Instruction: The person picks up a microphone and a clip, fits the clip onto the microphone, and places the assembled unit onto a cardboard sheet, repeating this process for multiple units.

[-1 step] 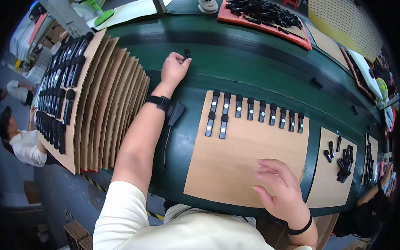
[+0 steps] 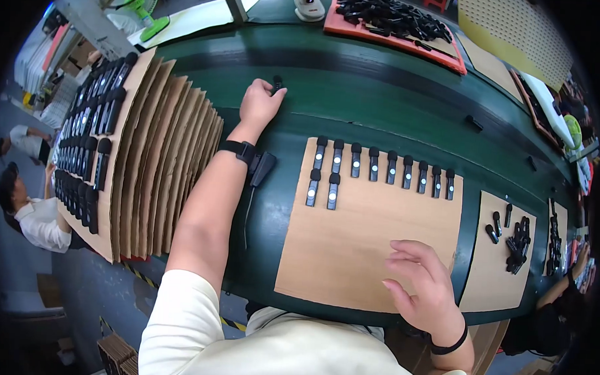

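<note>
My left hand (image 2: 259, 101) reaches out over the green table (image 2: 330, 83). Its fingers are closed on a small black microphone (image 2: 278, 82) with a dark foam tip, partly hidden by the hand. Over the lower right of a brown cardboard sheet (image 2: 350, 255), my right hand (image 2: 419, 281) hovers with thumb and fingers apart, holding nothing. Along the sheet's top edge runs a row of similar microphones (image 2: 391, 168), each bearing a pale round spot. Two more microphones (image 2: 332, 190) lie below the row's left end.
Stacked cardboard sheets (image 2: 162, 156) loaded with microphones (image 2: 83, 147) stand at left. A black adapter-like block (image 2: 263, 168) with a cable lies by my forearm. At right is another sheet (image 2: 495, 280) with piled microphones. A red tray (image 2: 460, 61) of black parts sits far back. People work on both sides.
</note>
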### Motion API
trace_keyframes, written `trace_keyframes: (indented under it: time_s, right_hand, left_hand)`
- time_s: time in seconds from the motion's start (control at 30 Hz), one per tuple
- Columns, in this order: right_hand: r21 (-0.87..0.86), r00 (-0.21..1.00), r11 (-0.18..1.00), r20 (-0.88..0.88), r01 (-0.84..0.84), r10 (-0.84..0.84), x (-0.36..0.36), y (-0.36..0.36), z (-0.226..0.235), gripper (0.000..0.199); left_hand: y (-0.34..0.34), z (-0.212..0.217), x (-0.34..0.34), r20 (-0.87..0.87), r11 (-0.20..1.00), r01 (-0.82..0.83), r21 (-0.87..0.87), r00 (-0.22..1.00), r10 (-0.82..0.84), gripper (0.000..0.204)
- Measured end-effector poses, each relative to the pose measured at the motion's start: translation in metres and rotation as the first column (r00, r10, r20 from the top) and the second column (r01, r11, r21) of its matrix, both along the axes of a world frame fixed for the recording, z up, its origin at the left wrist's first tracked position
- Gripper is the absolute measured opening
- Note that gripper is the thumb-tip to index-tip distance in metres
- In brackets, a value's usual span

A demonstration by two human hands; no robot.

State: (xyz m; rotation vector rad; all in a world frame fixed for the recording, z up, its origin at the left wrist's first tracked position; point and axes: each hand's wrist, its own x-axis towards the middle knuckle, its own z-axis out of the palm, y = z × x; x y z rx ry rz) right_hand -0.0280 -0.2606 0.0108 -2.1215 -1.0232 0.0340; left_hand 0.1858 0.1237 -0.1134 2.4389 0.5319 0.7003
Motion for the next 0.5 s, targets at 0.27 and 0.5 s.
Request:
trace_keyframes:
  time_s: [0.27, 0.5]
  right_hand:
    - [0.12, 0.983, 0.975, -0.026, 0.185, -0.183, -0.004, -0.03, -0.012, 0.033]
    - [0.241, 0.991, 0.962, -0.05, 0.129, -0.12, -0.002, -0.03, -0.013, 0.031]
  left_hand:
    - [0.024, -0.008, 0.009, -0.114, 0.997, 0.058, -0.051, 0.991, -0.064, 0.034]
    - [-0.076, 0.067, -0.127, 0.274, 0.575, 0.504, -0.645, 0.854, -0.442, 0.017]
